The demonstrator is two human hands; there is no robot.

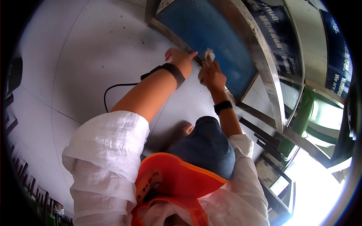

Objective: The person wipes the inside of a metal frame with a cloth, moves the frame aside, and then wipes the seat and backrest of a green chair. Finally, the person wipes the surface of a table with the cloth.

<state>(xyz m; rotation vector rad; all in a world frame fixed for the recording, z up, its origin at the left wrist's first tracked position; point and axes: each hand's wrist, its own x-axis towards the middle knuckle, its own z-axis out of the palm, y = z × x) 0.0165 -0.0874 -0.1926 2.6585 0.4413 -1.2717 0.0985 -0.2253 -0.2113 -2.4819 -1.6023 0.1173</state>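
A crumpled pale cloth (208, 55) is gripped in my right hand (215, 76), against the metal edge of a blue panel (222, 34). Part of the cloth hangs below my fingers, over the frame's edge. My left hand (181, 60) is just left of it, above the pale floor beside the panel's lower rail. One finger points toward the rail and the others are bent; I see nothing in this hand. Whether the pointing finger touches the rail cannot be told. A dark band with a cable circles my left wrist, and a black watch sits on my right wrist.
The metal frame (277, 101) around the blue panel runs down the right side. Behind it are dark blue signs (275, 30) with white lettering and a green chair (301, 120). My knee in jeans and an orange apron (181, 173) are below. Pale tiled floor (86, 64) extends left.
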